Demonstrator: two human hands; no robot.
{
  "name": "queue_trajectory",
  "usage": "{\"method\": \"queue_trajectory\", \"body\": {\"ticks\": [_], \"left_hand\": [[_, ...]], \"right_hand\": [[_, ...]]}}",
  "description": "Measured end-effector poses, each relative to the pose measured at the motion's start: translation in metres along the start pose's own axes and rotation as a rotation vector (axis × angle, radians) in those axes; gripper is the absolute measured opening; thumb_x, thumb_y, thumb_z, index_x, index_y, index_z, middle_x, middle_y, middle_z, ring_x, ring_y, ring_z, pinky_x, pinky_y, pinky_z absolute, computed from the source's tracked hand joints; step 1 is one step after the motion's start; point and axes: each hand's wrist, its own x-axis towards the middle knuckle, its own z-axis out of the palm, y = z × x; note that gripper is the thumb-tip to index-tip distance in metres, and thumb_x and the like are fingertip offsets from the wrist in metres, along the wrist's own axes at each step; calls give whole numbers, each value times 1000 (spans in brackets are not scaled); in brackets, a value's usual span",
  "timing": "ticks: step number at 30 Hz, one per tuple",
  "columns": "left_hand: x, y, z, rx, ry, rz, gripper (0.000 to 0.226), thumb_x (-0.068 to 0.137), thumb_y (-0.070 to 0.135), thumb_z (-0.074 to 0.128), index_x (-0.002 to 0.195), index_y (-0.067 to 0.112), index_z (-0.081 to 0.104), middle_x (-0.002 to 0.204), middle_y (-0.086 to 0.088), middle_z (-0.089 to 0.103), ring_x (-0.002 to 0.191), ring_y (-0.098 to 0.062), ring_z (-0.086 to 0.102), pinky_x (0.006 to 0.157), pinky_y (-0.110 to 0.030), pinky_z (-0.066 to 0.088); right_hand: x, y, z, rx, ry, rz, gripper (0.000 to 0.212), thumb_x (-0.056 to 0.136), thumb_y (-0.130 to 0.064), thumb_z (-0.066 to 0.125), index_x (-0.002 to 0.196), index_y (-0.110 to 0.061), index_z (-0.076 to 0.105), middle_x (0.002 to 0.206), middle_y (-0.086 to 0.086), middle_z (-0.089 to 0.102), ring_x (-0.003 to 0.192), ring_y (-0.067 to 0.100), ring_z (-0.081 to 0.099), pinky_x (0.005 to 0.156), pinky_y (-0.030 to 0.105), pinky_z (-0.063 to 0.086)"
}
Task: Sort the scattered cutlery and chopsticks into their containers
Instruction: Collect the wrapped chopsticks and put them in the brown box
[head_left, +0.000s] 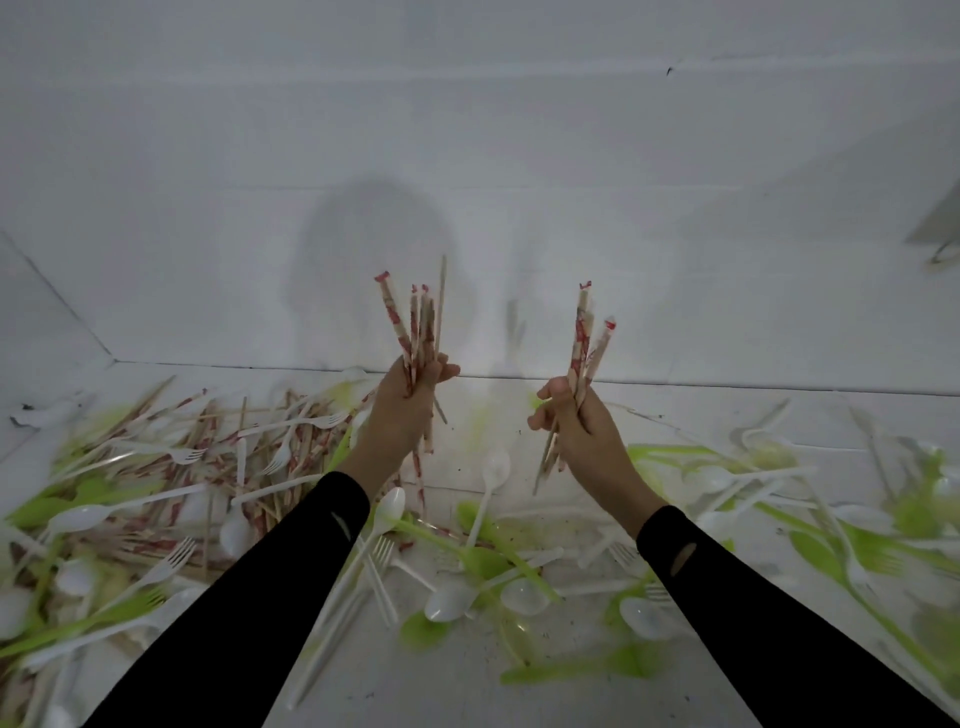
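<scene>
Left hand (410, 400) and right hand (571, 415) each fist a bundle of red-printed wooden chopsticks (421, 322) upright, grips fully closed, likely gathering before binning.

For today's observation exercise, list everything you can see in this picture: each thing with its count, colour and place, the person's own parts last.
Chopsticks in left hand: a bundle, red-and-tan wrappers, held upright.
Chopsticks in right hand: a few, red-and-tan, held upright.
Chopstick pile: many, red-and-tan, floor left.
White spoons and forks: many, scattered across the floor.
Green cutlery: many, scattered, mostly at the sides.
Wall: one, white, behind.
Left hand: closed on its bundle.
Right hand: closed on its chopsticks.
Sleeves: two, black.
</scene>
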Motion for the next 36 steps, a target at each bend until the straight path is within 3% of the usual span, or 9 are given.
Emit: {"method": "queue_trajectory", "body": {"ticks": [2, 6, 10, 16, 22, 26, 30, 33, 36], "left_hand": [[-12, 2, 1, -82, 98, 75, 13, 103, 16, 47, 111, 18, 56, 89, 6, 70, 87, -3, 67, 76, -18, 52], [-40, -18, -4, -87, 252, 102, 20, 101, 31, 52, 99, 12, 58, 82, -1, 67, 72, -19, 60, 66, -40, 51], [-77, -40, 5, -1, 291, -29, 34, 97, 35, 57, 97, 1, 62, 80, 3, 69, 74, -6, 65, 71, -24, 49], [-94, -56, 0, 46, 158, -78, 29, 100, 28, 51, 84, 13, 70, 85, 4, 74, 83, 2, 67, 80, -26, 49], [-78, -16, -43, -74, 324, -39, 44, 101, 41, 48, 69, 12, 55, 53, -1, 54, 48, -14, 54, 53, -29, 50], [-77, -23, -68, 113, 149, -132, 45, 95, 44, 58, 65, 11, 61, 60, -6, 59, 49, -17, 51, 53, -27, 42], [-84, -47, -64, 405, -209, -132, 13, 95, 24, 62, 90, 18, 73, 85, 6, 71, 74, -7, 62, 67, -25, 45], [-90, -62, -45, 758, -360, 50, 15, 93, 17, 63, 81, 9, 65, 66, 3, 54, 64, -16, 50, 63, -27, 34], [-91, -71, -26, 935, -456, 112, 15, 92, 21, 64, 91, 7, 68, 84, -7, 62, 79, -21, 54, 69, -30, 37]], "right_hand": [[-12, 10, 8, 17, -30, 11, 27, 104, -39, 38, 101, -23, 59, 83, 8, 67, 83, 14, 63, 81, 24, 49], [-35, 41, 18, -128, -125, 119, 22, 103, -37, 42, 98, -22, 58, 81, -2, 65, 78, 18, 62, 74, 26, 50], [-43, 48, 24, -210, -195, 196, 22, 105, -30, 39, 94, -22, 56, 76, -5, 62, 69, 12, 58, 63, 21, 45], [-43, 24, 34, -273, -189, 91, 18, 101, -36, 51, 95, -19, 53, 65, -10, 43, 52, 3, 40, 52, 15, 35], [-66, 40, 44, -664, -495, 141, 38, 98, -39, 51, 70, -13, 48, 66, 2, 51, 60, 15, 47, 54, 28, 32], [-86, 44, 34, -769, -657, 143, 31, 98, -39, 47, 76, -19, 54, 72, 0, 58, 61, 14, 49, 56, 28, 34], [-96, 44, 13, -899, -726, 98, 28, 94, -41, 49, 95, -19, 67, 79, 2, 67, 62, 12, 54, 58, 29, 41], [-98, 47, -1, -1003, -660, 129, 29, 93, -41, 49, 73, -22, 54, 65, -5, 54, 60, 14, 52, 55, 28, 37], [-91, 46, -14, -948, -518, 202, 26, 95, -33, 48, 70, -23, 45, 66, -5, 50, 63, 15, 49, 56, 29, 33]]}}
